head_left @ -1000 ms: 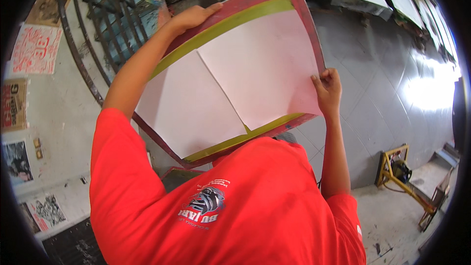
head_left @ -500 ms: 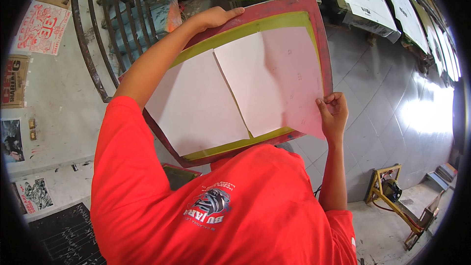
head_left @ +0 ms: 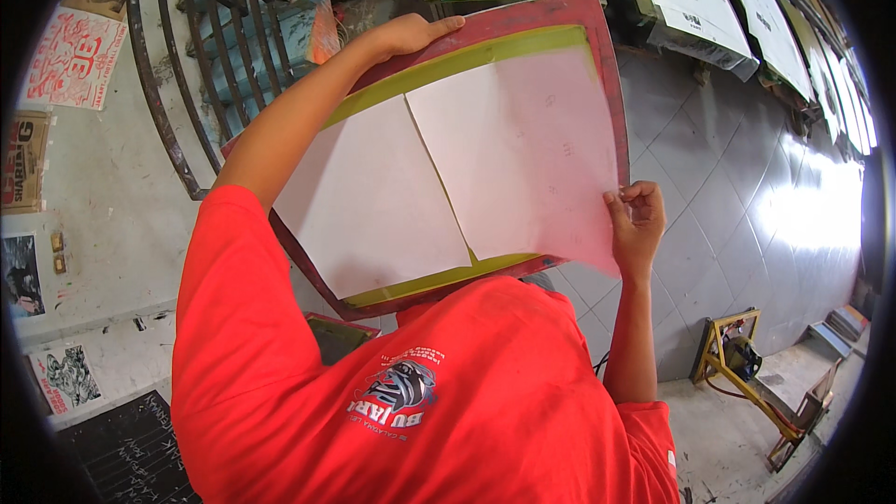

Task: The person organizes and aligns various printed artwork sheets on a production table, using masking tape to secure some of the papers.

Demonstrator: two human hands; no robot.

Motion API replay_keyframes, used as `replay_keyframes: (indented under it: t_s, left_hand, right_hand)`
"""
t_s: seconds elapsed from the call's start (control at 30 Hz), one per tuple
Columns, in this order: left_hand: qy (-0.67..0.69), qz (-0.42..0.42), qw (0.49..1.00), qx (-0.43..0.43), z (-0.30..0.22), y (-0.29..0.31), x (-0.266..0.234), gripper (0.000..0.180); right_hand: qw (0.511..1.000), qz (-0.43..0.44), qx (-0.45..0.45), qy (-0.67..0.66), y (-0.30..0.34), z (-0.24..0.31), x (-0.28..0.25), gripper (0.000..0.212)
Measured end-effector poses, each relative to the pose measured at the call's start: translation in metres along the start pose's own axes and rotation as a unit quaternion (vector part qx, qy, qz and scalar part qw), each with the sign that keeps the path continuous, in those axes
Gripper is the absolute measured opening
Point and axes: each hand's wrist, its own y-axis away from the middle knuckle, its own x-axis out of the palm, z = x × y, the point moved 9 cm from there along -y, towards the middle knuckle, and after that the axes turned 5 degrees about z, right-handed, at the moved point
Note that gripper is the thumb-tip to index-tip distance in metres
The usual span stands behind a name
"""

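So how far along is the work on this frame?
Done: the left sheet lies flat on the red frame. In hand: the left hand grips the frame's top edge; the right hand pinches the right sheet, which overhangs the frame. Left, probably: settling that sheet.

Posters [head_left: 73,56] on the pale wall, curved metal rack [head_left: 163,84], yellow machine [head_left: 737,359] on the floor, grey tiled wall [head_left: 747,196]

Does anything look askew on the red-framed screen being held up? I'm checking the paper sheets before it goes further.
Yes. The right white paper sheet overhangs the red-framed screen's lower right edge, where the right hand pinches it. The left white paper sheet sits inside the frame. The left hand grips the top edge.
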Motion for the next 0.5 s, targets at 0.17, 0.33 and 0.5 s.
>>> replay_keyframes:
  t_s: [0.17,0.33,0.5]
  left_hand:
    - [-0.011,0.000,1.000,-0.018,-0.001,-0.003,0.002,0.088]
    - [0.000,-0.017,1.000,-0.010,-0.002,-0.003,0.001,0.085]
    - [0.005,-0.003,1.000,-0.023,0.009,-0.008,0.004,0.084]
  right_hand:
    - [1.000,0.002,0.010,0.026,-0.011,0.019,-0.004,0.024]
    - [0.999,0.027,0.017,0.005,-0.018,0.037,-0.004,0.026]
    - [0.997,0.057,0.026,-0.040,-0.024,0.063,-0.013,0.030]
